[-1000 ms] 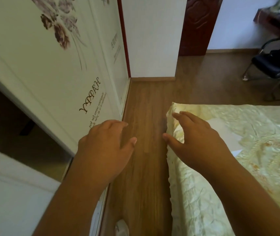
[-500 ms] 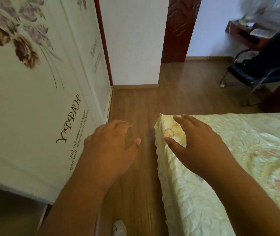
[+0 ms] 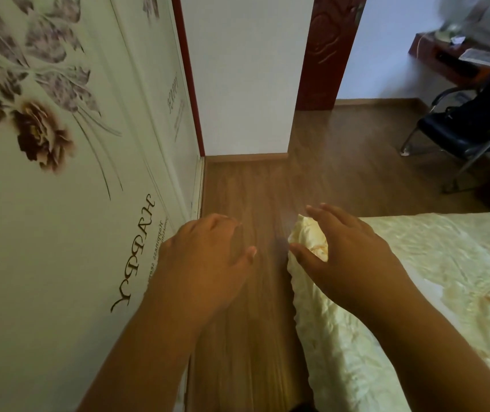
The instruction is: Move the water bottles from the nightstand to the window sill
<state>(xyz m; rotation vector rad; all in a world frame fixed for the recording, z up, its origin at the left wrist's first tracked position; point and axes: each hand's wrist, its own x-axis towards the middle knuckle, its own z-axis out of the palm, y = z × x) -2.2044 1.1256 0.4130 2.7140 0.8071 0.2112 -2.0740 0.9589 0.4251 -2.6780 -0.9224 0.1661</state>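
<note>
No water bottle, nightstand or window sill shows in the head view. My left hand (image 3: 208, 260) hangs palm down over the wooden floor with its fingers loosely curled and holds nothing. My right hand (image 3: 347, 251) hovers palm down over the corner of the bed (image 3: 416, 292), fingers spread and relaxed, also holding nothing. Both forearms reach in from the bottom of the frame.
A white wardrobe (image 3: 59, 203) with flower prints and the word HAPPY runs along the left. A narrow strip of wooden floor (image 3: 252, 197) lies between it and the bed. Ahead stand a white wall, a dark red door (image 3: 324, 55), a black chair (image 3: 469, 129) and a red desk (image 3: 446, 58).
The view has advanced along the aisle beside the wardrobe; the bed corner now lies under my right hand. Both hands keep the same relaxed pose.
</note>
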